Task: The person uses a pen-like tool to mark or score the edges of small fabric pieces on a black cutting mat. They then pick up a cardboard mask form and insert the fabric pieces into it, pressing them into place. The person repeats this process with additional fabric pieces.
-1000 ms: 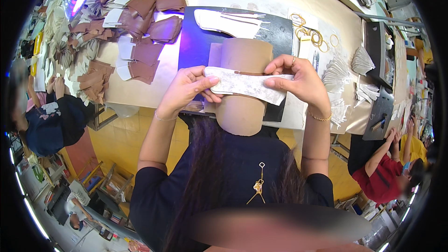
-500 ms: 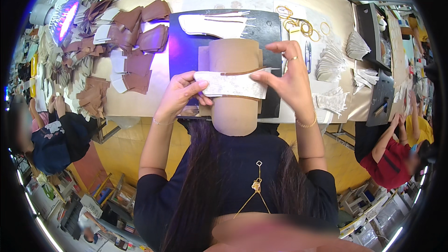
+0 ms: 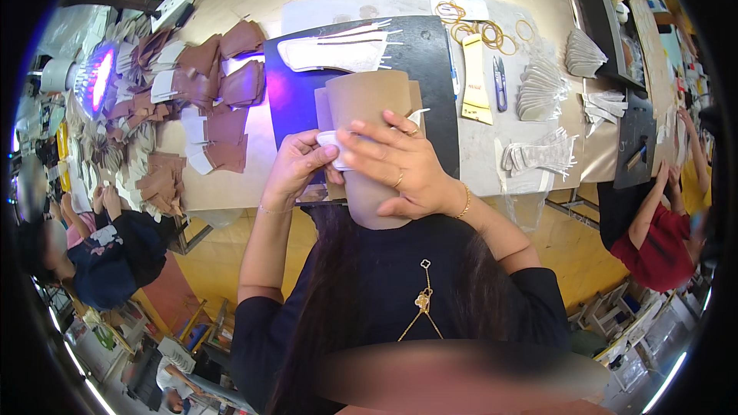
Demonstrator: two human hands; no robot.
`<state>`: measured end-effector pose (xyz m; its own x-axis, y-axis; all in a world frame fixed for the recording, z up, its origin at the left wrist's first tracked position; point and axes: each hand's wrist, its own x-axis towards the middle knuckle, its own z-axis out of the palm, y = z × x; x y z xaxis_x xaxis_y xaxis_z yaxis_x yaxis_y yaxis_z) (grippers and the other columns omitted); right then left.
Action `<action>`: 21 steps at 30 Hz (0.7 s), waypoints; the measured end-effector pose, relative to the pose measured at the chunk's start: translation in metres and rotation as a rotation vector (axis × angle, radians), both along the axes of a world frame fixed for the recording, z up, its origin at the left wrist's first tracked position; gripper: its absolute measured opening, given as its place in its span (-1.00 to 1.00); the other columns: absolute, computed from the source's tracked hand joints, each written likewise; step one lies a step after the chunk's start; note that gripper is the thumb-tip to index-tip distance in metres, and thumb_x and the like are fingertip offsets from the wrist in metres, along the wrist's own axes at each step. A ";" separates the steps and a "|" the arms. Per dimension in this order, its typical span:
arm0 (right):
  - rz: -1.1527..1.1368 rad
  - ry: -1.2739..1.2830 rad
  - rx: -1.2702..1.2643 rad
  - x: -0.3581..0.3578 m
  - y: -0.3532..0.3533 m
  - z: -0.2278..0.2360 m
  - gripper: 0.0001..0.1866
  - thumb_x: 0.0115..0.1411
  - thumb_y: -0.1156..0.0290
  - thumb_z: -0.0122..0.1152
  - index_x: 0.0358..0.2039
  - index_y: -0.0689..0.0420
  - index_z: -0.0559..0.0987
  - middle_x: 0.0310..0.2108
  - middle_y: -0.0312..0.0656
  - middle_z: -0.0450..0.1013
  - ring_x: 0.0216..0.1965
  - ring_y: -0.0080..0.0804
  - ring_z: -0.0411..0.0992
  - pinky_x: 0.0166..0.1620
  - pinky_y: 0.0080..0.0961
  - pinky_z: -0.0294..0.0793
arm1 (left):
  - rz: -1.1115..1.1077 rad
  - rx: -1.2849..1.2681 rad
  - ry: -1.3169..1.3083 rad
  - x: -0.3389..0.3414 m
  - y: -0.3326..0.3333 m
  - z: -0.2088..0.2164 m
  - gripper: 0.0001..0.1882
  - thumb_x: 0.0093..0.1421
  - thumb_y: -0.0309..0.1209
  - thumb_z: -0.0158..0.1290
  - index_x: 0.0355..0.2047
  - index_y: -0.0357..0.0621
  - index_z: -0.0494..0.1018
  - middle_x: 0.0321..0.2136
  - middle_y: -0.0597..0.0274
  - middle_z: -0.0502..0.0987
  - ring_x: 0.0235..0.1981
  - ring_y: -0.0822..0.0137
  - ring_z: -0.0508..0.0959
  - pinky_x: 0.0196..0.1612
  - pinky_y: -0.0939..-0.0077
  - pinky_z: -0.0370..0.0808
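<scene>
In front of me stands a curved brown form (image 3: pixel 369 92), like a half cylinder, with its near end close to my body. Across it lies a white shaped piece (image 3: pixel 329 139), most of which is hidden under my right hand. My left hand (image 3: pixel 301 163) is closed on the piece's left end, thumb on top. Flat over the piece, with fingers stretched out, rests my right hand (image 3: pixel 403 163). A thin pale tip shows past its fingers. Beneath the form is a black board (image 3: pixel 434 54), and a stack of white pieces (image 3: pixel 334 50) with stringy ends lies on its far part.
Brown and white cut pieces (image 3: pixel 227 131) lie in piles at the left, by a glowing lamp (image 3: pixel 100 81). On the right are thread snips (image 3: pixel 500 84), a yellow-white packet (image 3: pixel 476 81), rubber bands (image 3: pixel 492 34) and fanned white pieces (image 3: pixel 542 91). Other people sit at both sides.
My right hand has come down from the piece's right end and now lies flat across it. My left hand keeps its hold. The view has shifted slightly.
</scene>
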<state>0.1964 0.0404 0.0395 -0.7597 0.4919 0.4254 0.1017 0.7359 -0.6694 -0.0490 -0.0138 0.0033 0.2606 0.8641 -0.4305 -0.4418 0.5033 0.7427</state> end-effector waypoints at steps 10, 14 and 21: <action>-0.157 0.700 -0.916 0.011 -0.029 -0.064 0.04 0.32 -0.40 -0.29 0.47 -0.06 -0.48 0.53 -0.03 -0.46 0.53 -0.08 -0.41 0.47 -0.07 -0.38 | -0.060 0.055 0.112 -0.004 0.007 0.003 -0.69 0.28 -0.36 0.19 -0.14 -0.41 0.49 -0.40 -0.02 0.63 -0.58 0.29 0.63 -0.49 0.50 0.59; -0.314 0.783 -1.062 0.059 -0.027 -0.060 -0.07 0.37 -0.29 -0.20 0.50 -0.03 -0.24 0.50 -0.07 -0.15 0.46 -0.11 -0.06 0.44 -0.11 -0.09 | -0.038 0.213 0.076 -0.008 0.017 0.009 -0.61 0.27 -0.28 0.22 -0.12 -0.43 0.48 -0.43 -0.04 0.62 -0.58 0.25 0.63 -0.58 0.50 0.56; -0.938 -0.251 -0.291 0.197 -0.020 -0.017 -0.66 0.34 0.45 0.10 0.10 0.18 0.55 0.16 -0.07 0.45 0.19 -0.17 0.40 0.26 -0.34 0.30 | 0.105 0.243 0.271 -0.034 0.099 0.008 -0.73 0.33 -0.32 0.14 -0.21 -0.35 0.46 -0.54 0.19 0.51 -0.66 0.38 0.50 -0.59 0.58 0.46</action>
